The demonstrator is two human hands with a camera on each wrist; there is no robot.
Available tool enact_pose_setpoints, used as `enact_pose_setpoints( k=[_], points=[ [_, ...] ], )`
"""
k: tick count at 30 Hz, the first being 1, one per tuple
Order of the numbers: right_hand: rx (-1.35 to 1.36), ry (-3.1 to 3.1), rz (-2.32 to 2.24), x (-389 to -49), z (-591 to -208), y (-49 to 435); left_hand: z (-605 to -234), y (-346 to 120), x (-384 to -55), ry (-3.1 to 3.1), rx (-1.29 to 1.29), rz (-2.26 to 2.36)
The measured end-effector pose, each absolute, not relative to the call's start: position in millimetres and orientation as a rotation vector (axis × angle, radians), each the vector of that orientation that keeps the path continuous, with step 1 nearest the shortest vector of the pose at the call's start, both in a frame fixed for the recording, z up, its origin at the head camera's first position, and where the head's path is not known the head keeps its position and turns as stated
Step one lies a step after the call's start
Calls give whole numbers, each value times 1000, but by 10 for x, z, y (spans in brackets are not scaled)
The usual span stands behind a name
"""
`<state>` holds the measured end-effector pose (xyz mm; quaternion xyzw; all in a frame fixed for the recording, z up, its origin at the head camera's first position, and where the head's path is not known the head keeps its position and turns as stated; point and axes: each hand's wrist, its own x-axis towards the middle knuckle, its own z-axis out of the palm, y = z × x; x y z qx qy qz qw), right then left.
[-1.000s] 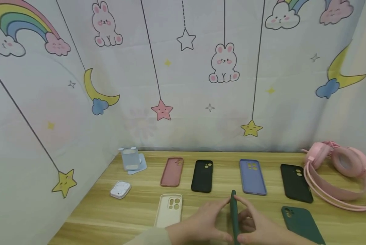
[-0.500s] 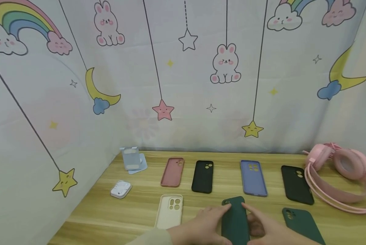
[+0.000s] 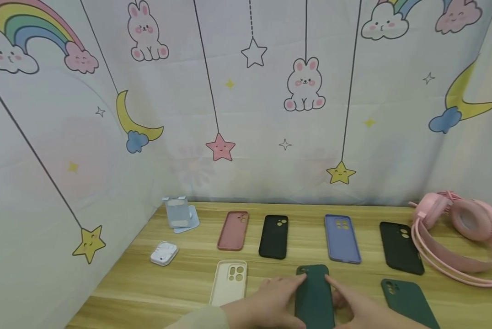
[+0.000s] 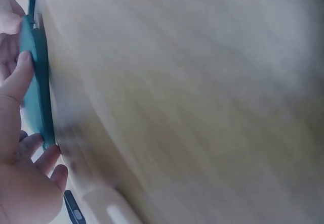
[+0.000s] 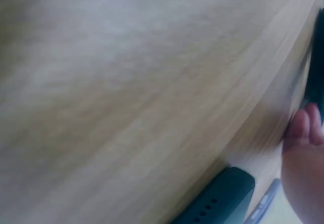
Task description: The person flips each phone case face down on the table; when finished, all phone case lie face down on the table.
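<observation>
A dark green phone case (image 3: 314,294) is held just above the wooden table, its back and camera cutout facing up toward the head camera. My left hand (image 3: 266,304) grips its left long edge, with fingers near the top corner and thumb lower down. On the opposite edge, my right hand (image 3: 355,304) holds it in the same manner. The left wrist view catches the green phone case (image 4: 39,85) from the side, between both hands. Only a strip of the green phone case (image 5: 316,64) appears beside my right hand (image 5: 306,168) in the right wrist view.
A second green case (image 3: 410,301) lies to the right, a cream case (image 3: 223,292) to the left. Behind are pink (image 3: 232,232), black (image 3: 273,240), blue (image 3: 340,244) and another black case (image 3: 400,246). Pink headphones (image 3: 456,260), a phone stand (image 3: 178,214) and boxed earphones (image 3: 163,253) flank them.
The green phone case was edge-on to the head camera a second ago. It has since turned so its back shows, with both hands keeping hold of it.
</observation>
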<state>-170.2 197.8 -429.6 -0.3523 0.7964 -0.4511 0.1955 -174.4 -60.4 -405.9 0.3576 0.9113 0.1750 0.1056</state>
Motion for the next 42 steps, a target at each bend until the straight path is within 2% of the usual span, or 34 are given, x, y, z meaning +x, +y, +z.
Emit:
enact_pose_setpoints(
  k=[5,11,18,28,33,38,42],
  points=[
    [-1062,2396,-1009,-1707,-4296,1956,-4056,-631,-1766,2648,1041,497],
    [-1040,2341,-1042,-1717,-4299,1946,-4058,-651,-1770,2657,1039,505],
    [-1137,2344,-1051,-1730,-4267,1959,-4048,-686,-1809,2669,1063,468],
    [-866,2254,-1138,-1749,-4083,1890,-3977,-903,-1941,2695,1089,498],
    [-784,2367,-1023,-1811,-4055,1769,-3948,-1151,-1976,2729,978,525],
    [-884,2469,-868,-2037,-4303,1603,-3922,-1347,-1971,2778,918,485],
    [-930,2502,-799,-2091,-4274,1309,-3897,-1468,-1954,2806,910,444]
  ],
)
